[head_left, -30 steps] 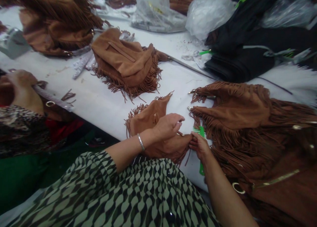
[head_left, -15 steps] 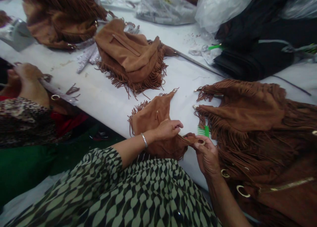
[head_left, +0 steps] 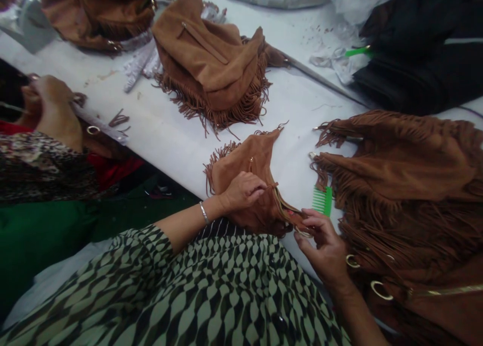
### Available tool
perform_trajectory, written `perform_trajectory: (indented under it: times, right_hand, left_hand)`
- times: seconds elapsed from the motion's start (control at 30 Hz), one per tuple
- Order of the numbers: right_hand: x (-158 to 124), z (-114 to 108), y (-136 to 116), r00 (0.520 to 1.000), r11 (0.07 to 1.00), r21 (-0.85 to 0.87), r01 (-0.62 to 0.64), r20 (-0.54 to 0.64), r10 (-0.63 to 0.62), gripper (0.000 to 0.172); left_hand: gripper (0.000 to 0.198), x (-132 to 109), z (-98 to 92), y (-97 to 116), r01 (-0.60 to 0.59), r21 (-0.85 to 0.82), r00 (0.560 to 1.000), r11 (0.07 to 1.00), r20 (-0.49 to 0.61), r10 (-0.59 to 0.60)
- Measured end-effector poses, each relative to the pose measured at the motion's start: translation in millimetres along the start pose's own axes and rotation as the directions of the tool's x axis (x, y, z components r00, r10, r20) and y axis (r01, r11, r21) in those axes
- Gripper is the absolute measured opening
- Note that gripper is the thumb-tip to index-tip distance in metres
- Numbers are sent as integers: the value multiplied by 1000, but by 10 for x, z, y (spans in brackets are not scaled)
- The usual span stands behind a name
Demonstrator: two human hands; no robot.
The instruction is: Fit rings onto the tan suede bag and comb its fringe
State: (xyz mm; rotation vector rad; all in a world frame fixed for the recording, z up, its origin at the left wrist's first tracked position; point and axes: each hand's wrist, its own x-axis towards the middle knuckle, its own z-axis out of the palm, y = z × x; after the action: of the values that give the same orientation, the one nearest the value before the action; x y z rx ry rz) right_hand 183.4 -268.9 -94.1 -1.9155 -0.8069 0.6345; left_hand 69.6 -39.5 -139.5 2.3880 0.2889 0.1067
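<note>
And here's the right hand (head_left: 320, 240), thumb and fingers pinching the near right corner of the small brown bag (head_left: 241, 157), just where a gold ring (head_left: 304, 232) shows at the fingertips. Across the bag, the left hand (head_left: 245, 190) lies over the front, fingers curled; whether it grips the leather, I can't tell. A silver bracelet (head_left: 204, 212) circles that wrist. The bag itself lies on the white table (head_left: 169, 144) right at the person's front, its mouth edge slanting down toward the right hand, fringe spilling off the upper left side. Just beyond the right hand, a green comb (head_left: 322, 201) sits on the tabletop, touching strands of the fringed bag (head_left: 407, 167) at the right, with more brown leather and fringe heaped below. Up the table, a larger tan bag (head_left: 206, 54) lies with its zipper upward, and folded black material (head_left: 411, 79) fills the upper right, a green strip (head_left: 357, 51) poking out beside it. Over on the far left, a co-worker's hand (head_left: 56, 101) is near a long wrapped strap (head_left: 101, 124), well apart from all this.
</note>
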Motion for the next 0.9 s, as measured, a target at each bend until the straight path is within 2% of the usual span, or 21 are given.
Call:
perform_trajectory:
  times: [0.07,0.13,0.23,0.37,0.47,0.57,0.6,0.67,0.73,0.8,0.9]
  right_hand:
    - [-39,29,-64,992,978,-166,125,37,-120,15]
    - [-45,78,-101,973,940,-253,229,79,-216,11]
    - [-31,183,-103,938,905,-252,342,140,-316,11]
    - [-19,255,-107,914,894,-216,393,196,-354,16]
    - [70,124,-132,927,938,-146,315,261,-271,16]
    - [345,-100,-63,956,993,-111,42,294,-8,18]
    - [480,-158,-10,941,990,-125,-72,321,109,25]
    - [783,-199,125,865,952,-196,-236,405,297,45]
    - [1075,-128,262,801,928,-289,-237,482,355,54]
    - [1296,31,362,789,929,-334,-160,522,323,51]
    - [1445,293,439,782,955,-287,-78,577,238,37]
  left_hand:
    - [18,10,-8,2,-6,31,1000,999,-27,7]
    - [17,43,-9,3,-6,39,999,999,-52,8]
    - [19,128,4,-21,19,0,997,1000,-68,-19]
    - [28,271,54,-134,30,57,1000,998,5,-30]
    - [31,353,111,-259,-40,181,996,983,82,26]
    - [35,416,154,-351,-51,240,989,969,147,16]
    - [37,437,162,-370,-48,244,987,969,161,8]
    - [37,476,171,-394,-40,246,985,968,170,-2]
    - [36,503,181,-412,-43,253,986,966,169,0]
    - [35,509,199,-432,-53,269,987,962,161,10]
    - [35,488,241,-460,-71,299,988,952,151,27]
